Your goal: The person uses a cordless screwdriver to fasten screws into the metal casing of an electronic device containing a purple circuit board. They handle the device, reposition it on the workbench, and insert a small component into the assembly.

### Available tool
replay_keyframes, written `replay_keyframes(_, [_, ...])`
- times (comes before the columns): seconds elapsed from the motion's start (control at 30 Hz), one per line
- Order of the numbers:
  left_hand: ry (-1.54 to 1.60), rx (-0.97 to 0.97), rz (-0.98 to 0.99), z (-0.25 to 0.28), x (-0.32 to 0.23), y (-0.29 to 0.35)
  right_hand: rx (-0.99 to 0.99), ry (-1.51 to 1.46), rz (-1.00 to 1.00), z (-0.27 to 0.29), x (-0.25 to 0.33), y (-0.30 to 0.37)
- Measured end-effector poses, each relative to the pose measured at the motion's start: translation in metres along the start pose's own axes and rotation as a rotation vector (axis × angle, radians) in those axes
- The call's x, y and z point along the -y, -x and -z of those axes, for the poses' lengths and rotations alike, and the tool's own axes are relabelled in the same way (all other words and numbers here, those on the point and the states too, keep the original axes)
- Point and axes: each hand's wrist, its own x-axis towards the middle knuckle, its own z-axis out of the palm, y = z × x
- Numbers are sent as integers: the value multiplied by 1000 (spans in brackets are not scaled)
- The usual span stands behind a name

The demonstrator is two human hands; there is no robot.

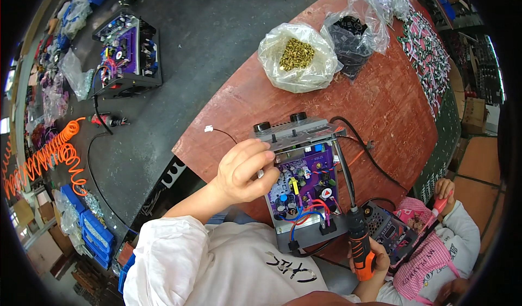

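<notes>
An open electronic unit [302,183] with a purple circuit board, coloured wires and a grey panel with two black knobs stands in front of me, against my lap and the red board's edge. My left hand [247,170] is curled at its left side by the panel; its fingertips are pressed together, and what they hold is too small to make out. My right hand [378,257] grips an orange and black power screwdriver [360,243]. Its long shaft runs up along the unit's right side, and the tip reaches the panel's right end.
Bags of brass-coloured parts [296,54] and black parts [350,34] sit on the red board [380,104]. Another open unit [128,56] and an orange coiled hose [60,148] are at left. At lower right, a co-worker's hand [444,189] holds a red-handled tool near another unit [389,227].
</notes>
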Motion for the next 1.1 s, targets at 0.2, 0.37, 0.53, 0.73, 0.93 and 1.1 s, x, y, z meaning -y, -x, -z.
replay_keyframes(0.2, [107,20,27,-1,5,-1,-355,7,-67,-10,-2,3])
replay_keyframes(0.37, [166,-3,-3,-6,10,0,-510,-8,-152,-6,-6,12])
replay_keyframes(0.53, [42,136,26,3,2,-13,-498,118,-153,-10,-3,7])
replay_keyframes(0.73, [-217,540,34,14,-18,-45,20,67,-111,10,15,-8])
replay_keyframes(0.93, [-244,578,84,15,-26,-44,199,52,-76,6,15,-16])
replay_keyframes(1.1, [-285,556,76,14,-27,-41,267,77,-28,1,7,-12])
